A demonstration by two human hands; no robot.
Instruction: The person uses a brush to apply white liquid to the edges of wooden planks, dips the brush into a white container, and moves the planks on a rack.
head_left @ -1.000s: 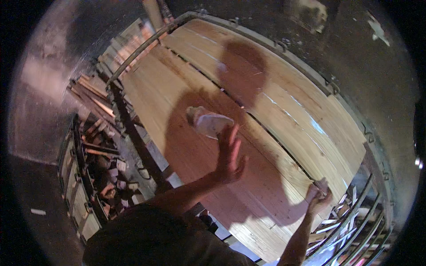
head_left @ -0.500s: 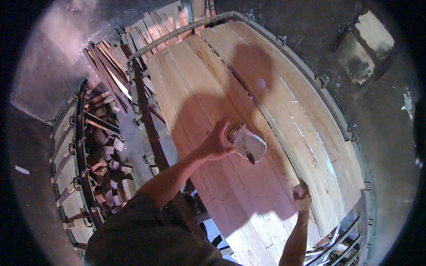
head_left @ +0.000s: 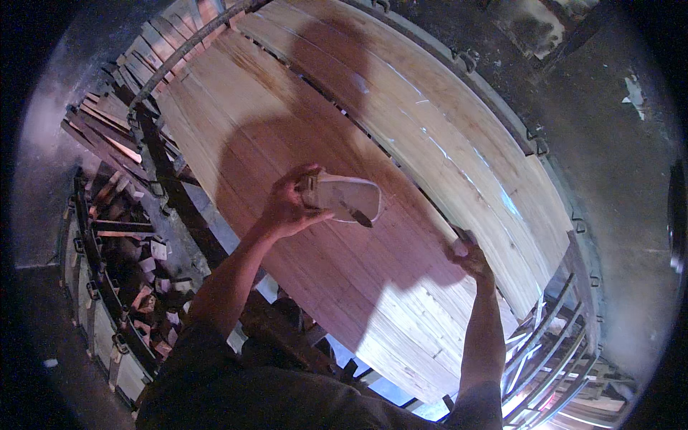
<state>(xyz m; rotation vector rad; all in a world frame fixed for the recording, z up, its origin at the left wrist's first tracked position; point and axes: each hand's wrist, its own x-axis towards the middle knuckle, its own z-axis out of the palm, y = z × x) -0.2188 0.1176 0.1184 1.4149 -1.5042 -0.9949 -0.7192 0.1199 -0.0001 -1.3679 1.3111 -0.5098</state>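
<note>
My left hand (head_left: 285, 204) grips a whitish, open-topped container (head_left: 342, 192) from its left side, holding it tilted above the boards. A dark smear or stick-like piece (head_left: 356, 215) shows inside its mouth. My right hand (head_left: 474, 261) is closed at the long seam (head_left: 380, 147) between two wooden panels, its fingers round a small object with a dark upper edge (head_left: 466, 235), whose kind I cannot make out. Under both hands lies the near wooden panel (head_left: 322, 247), made of joined planks. Across the seam lies the far panel (head_left: 459, 136), with whitish streaks along it.
A metal frame with clamps (head_left: 534, 140) runs round the panels. To the left are a dark beam (head_left: 179, 204), heaped wood offcuts (head_left: 147, 287) and a second clamped rack (head_left: 89, 287). Stacked wood strips (head_left: 161, 43) lie at the far left. Curved metal bars (head_left: 552, 351) stand at lower right.
The whole view has shifted, so the panels sit further left and higher. My left hand has turned the container more sideways, away from the seam. My right hand stays closed at the seam.
</note>
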